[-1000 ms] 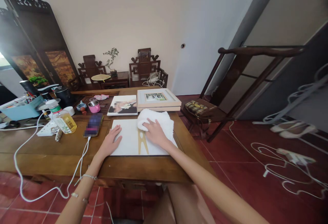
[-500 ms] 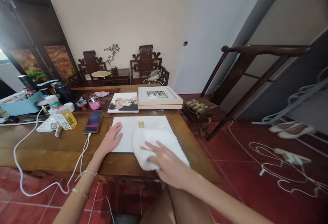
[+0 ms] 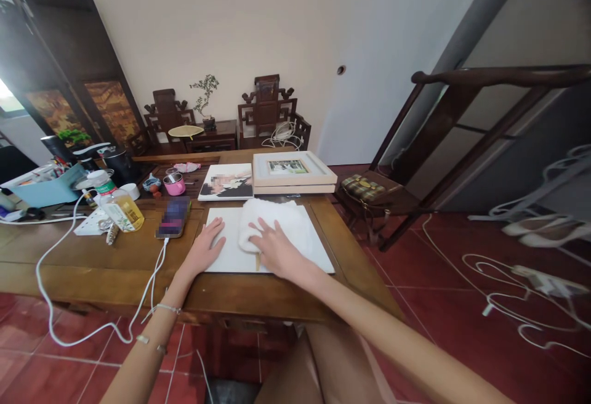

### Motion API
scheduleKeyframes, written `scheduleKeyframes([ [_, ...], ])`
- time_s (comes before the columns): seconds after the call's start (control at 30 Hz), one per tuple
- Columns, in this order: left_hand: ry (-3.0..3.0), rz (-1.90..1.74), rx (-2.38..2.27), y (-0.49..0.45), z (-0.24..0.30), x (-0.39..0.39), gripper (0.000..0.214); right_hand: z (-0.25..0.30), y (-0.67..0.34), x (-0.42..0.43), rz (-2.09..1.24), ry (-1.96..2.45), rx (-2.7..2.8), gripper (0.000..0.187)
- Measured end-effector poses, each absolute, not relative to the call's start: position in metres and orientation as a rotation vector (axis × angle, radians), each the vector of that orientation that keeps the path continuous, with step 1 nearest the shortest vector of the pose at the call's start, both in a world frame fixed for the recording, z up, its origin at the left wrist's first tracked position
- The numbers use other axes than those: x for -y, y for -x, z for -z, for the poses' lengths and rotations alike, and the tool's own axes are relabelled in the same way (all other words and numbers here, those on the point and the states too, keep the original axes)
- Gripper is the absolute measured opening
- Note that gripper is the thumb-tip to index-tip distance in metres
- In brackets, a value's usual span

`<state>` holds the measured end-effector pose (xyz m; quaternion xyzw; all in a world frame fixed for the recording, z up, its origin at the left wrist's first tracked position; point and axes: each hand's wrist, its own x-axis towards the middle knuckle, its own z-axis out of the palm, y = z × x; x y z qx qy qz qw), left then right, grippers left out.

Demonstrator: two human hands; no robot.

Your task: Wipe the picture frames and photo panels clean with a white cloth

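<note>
A flat white board (image 3: 302,262) lies near the front edge of the wooden table. My left hand (image 3: 205,249) rests on its left side, fingers stretched out, holding nothing. On the board is a fluffy white cloth (image 3: 270,210), bunched up. My right hand (image 3: 277,250) holds it from above against the board, some fingers spread and the thumb side partly hidden. A thin tan strip (image 3: 257,261) shows on the board just below the cloth.
Behind the board are a photo panel (image 3: 226,191) and stacked framed pictures (image 3: 295,185). To the left lie a phone (image 3: 172,219) with a white cable (image 3: 157,268), a pink cup (image 3: 174,185) and a bottle of yellow liquid (image 3: 122,207). A wooden chair (image 3: 415,139) stands at right.
My right hand has moved the cloth away from me, from the board's near right part to its far middle. The left hand stays on the board. The view has shifted slightly.
</note>
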<state>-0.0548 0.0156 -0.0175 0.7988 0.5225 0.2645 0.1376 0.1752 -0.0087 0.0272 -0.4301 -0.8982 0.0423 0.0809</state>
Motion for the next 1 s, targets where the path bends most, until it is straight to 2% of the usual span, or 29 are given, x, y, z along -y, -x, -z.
scheduleKeyframes([
  [0.27, -2.323, -0.752, -1.519, 0.055, 0.02, -0.017, 0.048, -0.037, -0.19, 0.09, -0.415, 1.103, 2.786, 0.045],
  [0.4, -2.34, -0.776, -1.512, 0.057, 0.025, -0.019, 0.047, -0.036, -0.192, 0.065, -0.378, 1.138, 2.736, 0.051],
  [0.6, -2.334, -0.829, -1.461, 0.06, 0.028, -0.022, 0.046, -0.031, -0.171, -0.013, -0.114, 1.274, 2.694, 0.048],
  [0.7, -2.328, -0.831, -1.462, 0.059, 0.028, -0.021, 0.045, -0.03, -0.163, -0.024, -0.067, 1.287, 2.699, 0.048],
  [0.87, -2.313, -0.81, -1.495, 0.056, 0.024, -0.02, 0.047, -0.032, -0.164, 0.028, -0.129, 1.176, 2.802, 0.048],
  [1.0, -2.312, -0.817, -1.505, 0.055, 0.022, -0.02, 0.047, -0.035, -0.169, 0.08, -0.254, 0.996, 2.894, 0.041],
])
